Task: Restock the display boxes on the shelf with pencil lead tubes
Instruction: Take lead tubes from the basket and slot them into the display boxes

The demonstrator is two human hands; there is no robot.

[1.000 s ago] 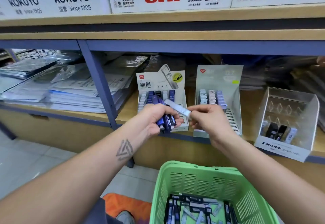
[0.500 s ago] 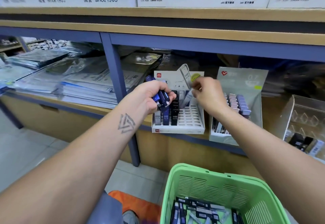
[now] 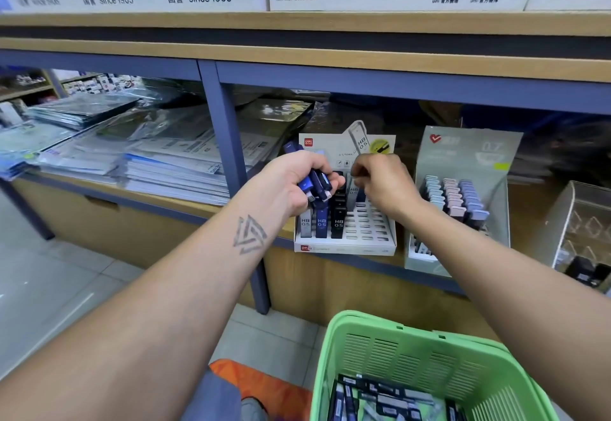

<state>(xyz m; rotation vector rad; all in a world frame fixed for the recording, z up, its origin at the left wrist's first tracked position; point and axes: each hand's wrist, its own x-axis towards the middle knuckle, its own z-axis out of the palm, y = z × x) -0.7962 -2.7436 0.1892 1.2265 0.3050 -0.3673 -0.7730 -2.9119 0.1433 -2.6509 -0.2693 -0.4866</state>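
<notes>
- Left hand (image 3: 291, 186) keeps a fisted grip on a bundle of dark blue pencil lead tubes (image 3: 315, 186), while the right hand (image 3: 383, 182), just beside it, curls its fingers over the back rows of the white display box (image 3: 345, 219); whether that grip pinches a tube cannot be told, the palm hiding the fingertips.
- Below both hands, the box holds three front tubes marked HB 0.5, grey, blue and black, at its left end; most slots to the right of them stand open.
- Doing this step well probably means feeding one tube at a time upright into a free slot, label forward, matching the colour columns, while the left grip stays firm enough not to spill the bundle.
- Right of the right hand, a grey-green display box (image 3: 463, 202) carries rows of pastel tubes.
- Nearer the person, a green basket (image 3: 429, 364) holds further loose packs.
</notes>
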